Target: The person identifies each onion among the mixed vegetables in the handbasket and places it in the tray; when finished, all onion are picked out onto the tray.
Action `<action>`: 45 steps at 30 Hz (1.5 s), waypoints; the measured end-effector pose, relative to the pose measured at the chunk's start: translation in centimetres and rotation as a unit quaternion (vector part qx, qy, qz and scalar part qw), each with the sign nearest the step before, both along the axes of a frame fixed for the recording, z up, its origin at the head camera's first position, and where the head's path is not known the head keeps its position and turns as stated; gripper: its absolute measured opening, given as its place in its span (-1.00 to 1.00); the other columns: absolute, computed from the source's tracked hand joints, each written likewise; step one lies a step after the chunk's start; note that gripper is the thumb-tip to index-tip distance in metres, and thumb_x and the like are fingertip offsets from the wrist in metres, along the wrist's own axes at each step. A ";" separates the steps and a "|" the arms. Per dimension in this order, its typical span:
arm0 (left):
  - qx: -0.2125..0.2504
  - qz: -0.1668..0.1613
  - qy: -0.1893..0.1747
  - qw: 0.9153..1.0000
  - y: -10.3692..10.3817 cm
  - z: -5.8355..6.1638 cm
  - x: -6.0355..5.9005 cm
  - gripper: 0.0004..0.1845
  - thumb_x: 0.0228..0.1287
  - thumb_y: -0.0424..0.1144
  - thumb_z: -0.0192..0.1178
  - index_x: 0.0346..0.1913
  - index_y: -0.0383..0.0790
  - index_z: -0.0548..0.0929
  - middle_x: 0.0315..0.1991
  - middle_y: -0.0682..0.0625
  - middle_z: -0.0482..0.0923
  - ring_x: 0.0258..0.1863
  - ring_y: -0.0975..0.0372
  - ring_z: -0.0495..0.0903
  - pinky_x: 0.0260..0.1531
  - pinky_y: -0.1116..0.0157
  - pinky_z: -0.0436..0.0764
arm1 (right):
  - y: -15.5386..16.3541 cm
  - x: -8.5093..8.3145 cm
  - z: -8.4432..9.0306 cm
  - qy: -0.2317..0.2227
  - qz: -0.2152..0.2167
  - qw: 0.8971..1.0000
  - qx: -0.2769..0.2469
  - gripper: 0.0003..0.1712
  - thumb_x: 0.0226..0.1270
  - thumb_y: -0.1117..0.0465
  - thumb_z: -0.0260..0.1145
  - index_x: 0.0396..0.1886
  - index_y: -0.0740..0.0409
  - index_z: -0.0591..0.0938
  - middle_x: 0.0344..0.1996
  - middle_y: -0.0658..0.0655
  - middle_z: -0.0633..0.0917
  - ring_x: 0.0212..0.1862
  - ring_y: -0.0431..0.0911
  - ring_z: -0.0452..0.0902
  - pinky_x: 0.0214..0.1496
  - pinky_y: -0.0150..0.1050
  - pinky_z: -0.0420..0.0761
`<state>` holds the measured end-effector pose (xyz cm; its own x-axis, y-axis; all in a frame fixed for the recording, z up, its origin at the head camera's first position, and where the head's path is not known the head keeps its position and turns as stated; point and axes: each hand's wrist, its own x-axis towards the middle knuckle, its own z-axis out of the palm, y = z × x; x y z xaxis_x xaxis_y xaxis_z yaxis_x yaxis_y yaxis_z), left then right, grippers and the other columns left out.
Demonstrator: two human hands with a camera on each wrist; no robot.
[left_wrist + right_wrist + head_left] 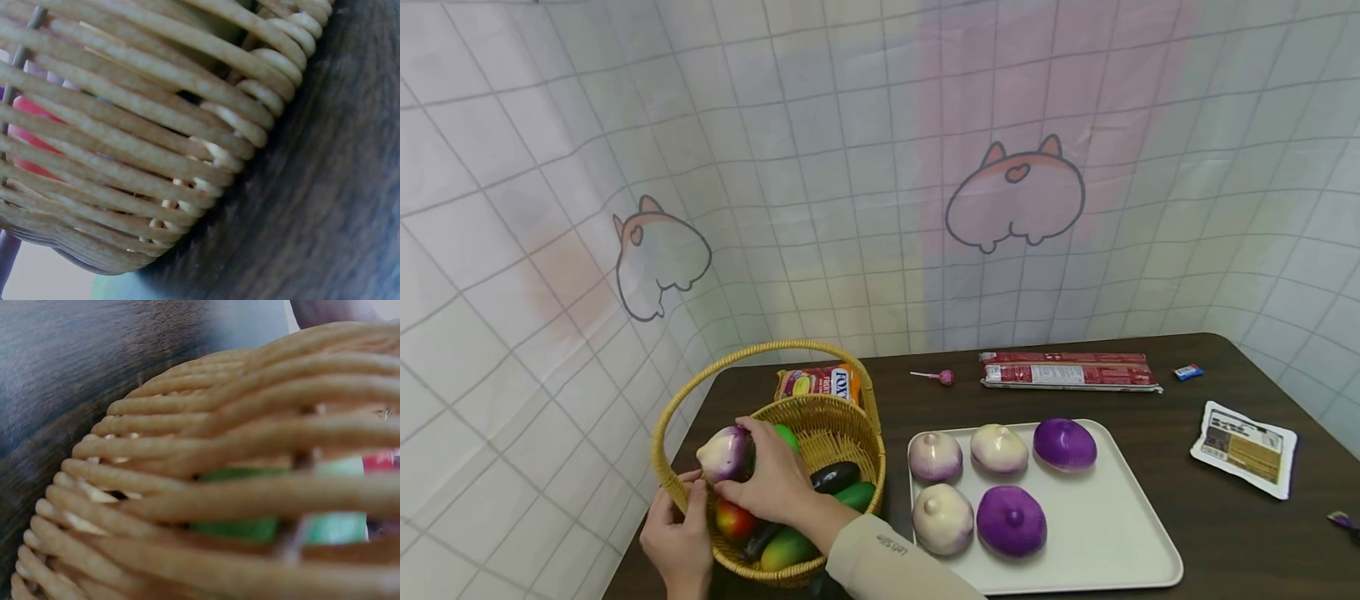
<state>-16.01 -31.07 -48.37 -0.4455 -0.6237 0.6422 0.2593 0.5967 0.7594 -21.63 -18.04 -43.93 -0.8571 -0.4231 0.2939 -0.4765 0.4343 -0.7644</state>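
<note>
My right hand (pixel 775 479) holds a toy turnip (pixel 727 455), purple and white with a pale pointed tip, over the left side of a wicker basket (pixel 880 433). My left hand (pixel 681 533) grips the basket at its left rim, by the foot of the handle. Inside the basket lie a red-and-yellow fruit (pixel 734 520), a yellow-green mango-like fruit (pixel 788 548), dark glossy pieces (pixel 835 477) and green ones (pixel 856 497). Both wrist views are filled by wicker weave (pixel 137 100), with a green thing (pixel 237 506) showing through in the right one.
Right of the basket, a white tray (pixel 1120 533) bears several similar round pieces, whitish (pixel 943 519) or deep purple (pixel 1011 522). Behind lie a candy bag (pixel 820 383), a lollipop (pixel 946 377), long red packets (pixel 1067 372) and a small blue wrapper (pixel 1187 372). A pouch (pixel 1246 450) lies farther right.
</note>
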 end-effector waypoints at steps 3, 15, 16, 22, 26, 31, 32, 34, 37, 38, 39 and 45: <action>-0.003 -0.001 0.004 1.000 0.0 0.0 -0.1 -0.83 0.20 -0.36 0.34 -0.48 -0.40 0.65 -0.33 0.26 0.65 -0.33 0.53 0.54 -0.32 0.58 0.39 | 0.1 0.0 0.1 -0.001 0.002 1.000 -0.006 -0.05 0.01 -0.23 0.46 0.41 -0.22 0.30 0.19 -0.19 0.49 0.17 -0.27 0.44 0.13 -0.21 0.52; -0.005 -0.007 0.011 1.000 0.2 0.1 -0.1 -0.90 0.16 -0.44 0.34 -0.48 -0.37 0.68 -0.34 0.12 0.68 -0.32 0.56 0.54 -0.28 0.58 0.39 | 0.5 0.6 0.3 -0.019 0.012 1.000 -0.019 0.00 -0.04 -0.19 0.49 0.42 -0.19 0.27 0.13 -0.11 0.38 0.05 -0.29 0.38 0.08 -0.31 0.48; -0.004 -0.006 0.010 1.000 0.2 0.2 -0.1 -0.91 0.14 -0.45 0.34 -0.47 -0.37 0.68 -0.34 0.10 0.68 -0.32 0.55 0.54 -0.28 0.58 0.38 | 0.5 0.7 0.3 -0.022 0.014 0.999 -0.022 0.02 -0.06 -0.18 0.51 0.42 -0.18 0.27 0.12 -0.11 0.36 0.04 -0.29 0.39 0.07 -0.31 0.48; -0.004 -0.006 0.005 1.000 0.2 0.0 -0.2 -0.92 0.16 -0.46 0.31 -0.46 -0.39 0.69 -0.33 -0.04 0.70 -0.31 0.55 0.55 -0.27 0.57 0.39 | 0.7 1.0 0.2 -0.025 0.018 0.999 -0.034 -0.02 -0.04 -0.12 0.54 0.37 -0.08 0.28 0.13 -0.11 0.40 0.08 -0.29 0.40 0.11 -0.32 0.48; -0.018 0.007 0.006 1.000 0.2 -0.2 -0.2 -0.93 0.17 -0.45 0.31 -0.44 -0.39 0.72 -0.36 -0.16 0.69 -0.32 0.59 0.52 -0.26 0.58 0.38 | 1.1 1.4 0.2 -0.044 0.018 0.998 -0.039 -0.03 -0.03 -0.11 0.53 0.36 -0.09 0.27 0.13 -0.12 0.46 0.09 -0.29 0.43 0.12 -0.29 0.50; -0.033 0.022 0.002 0.999 0.3 0.2 -0.2 -0.96 0.14 -0.47 0.30 -0.41 -0.38 0.74 -0.37 -0.15 0.69 -0.33 0.63 0.48 -0.28 0.58 0.37 | 1.7 1.7 0.6 -0.063 0.011 0.996 -0.060 0.00 -0.01 -0.09 0.52 0.40 -0.07 0.24 0.15 -0.11 0.44 0.09 -0.28 0.44 0.11 -0.27 0.51; -0.036 0.022 0.004 0.999 0.3 0.3 -0.2 -0.96 0.13 -0.48 0.30 -0.42 -0.39 0.74 -0.37 -0.16 0.69 -0.33 0.63 0.48 -0.29 0.58 0.37 | 1.9 1.8 0.6 -0.064 0.010 0.996 -0.064 0.00 0.00 -0.08 0.52 0.41 -0.06 0.23 0.15 -0.10 0.43 0.10 -0.27 0.44 0.11 -0.27 0.51; -0.039 0.019 0.009 0.999 0.3 0.4 -0.2 -0.95 0.13 -0.49 0.29 -0.43 -0.40 0.73 -0.37 -0.17 0.69 -0.34 0.62 0.48 -0.30 0.58 0.36 | 2.3 2.0 0.8 -0.065 0.010 0.995 -0.068 -0.01 0.01 -0.08 0.52 0.41 -0.04 0.24 0.17 -0.09 0.41 0.11 -0.26 0.43 0.12 -0.27 0.51; -0.040 0.016 0.015 0.999 0.2 0.3 -0.3 -0.93 0.11 -0.51 0.28 -0.49 -0.42 0.69 -0.37 -0.17 0.70 -0.35 0.60 0.49 -0.31 0.57 0.36 | 2.7 2.5 0.8 -0.077 0.015 0.994 -0.078 -0.01 0.02 -0.07 0.52 0.42 -0.03 0.24 0.19 -0.09 0.40 0.12 -0.26 0.43 0.11 -0.27 0.51; -0.038 0.016 0.016 0.999 0.1 0.3 -0.4 -0.91 0.11 -0.52 0.27 -0.51 -0.42 0.68 -0.37 -0.17 0.70 -0.35 0.59 0.50 -0.32 0.57 0.36 | 2.9 2.7 0.8 -0.084 0.018 0.993 -0.084 -0.01 0.03 -0.07 0.51 0.42 -0.04 0.24 0.19 -0.10 0.40 0.12 -0.25 0.43 0.10 -0.27 0.51; -0.037 0.015 0.014 0.999 0.1 0.2 -0.4 -0.91 0.11 -0.53 0.27 -0.51 -0.42 0.67 -0.37 -0.16 0.70 -0.35 0.59 0.50 -0.32 0.56 0.36 | 3.1 3.0 0.9 -0.090 0.021 0.992 -0.090 -0.02 0.03 -0.06 0.52 0.42 -0.04 0.24 0.19 -0.10 0.40 0.12 -0.25 0.43 0.10 -0.26 0.51; -0.036 0.018 0.011 0.999 -0.1 0.1 -0.3 -0.90 0.13 -0.52 0.25 -0.50 -0.41 0.68 -0.36 -0.16 0.70 -0.34 0.58 0.51 -0.32 0.56 0.36 | 4.1 4.2 1.2 -0.118 0.029 0.985 -0.125 -0.04 0.02 -0.03 0.51 0.41 -0.12 0.25 0.17 -0.12 0.41 0.08 -0.26 0.44 0.05 -0.27 0.51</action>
<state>-16.36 -31.15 -48.25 -0.4098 -0.5911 0.6947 0.2531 0.6580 0.7092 -17.44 -13.95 -42.73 -0.8902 -0.4139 0.1903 -0.2913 0.1960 -0.9363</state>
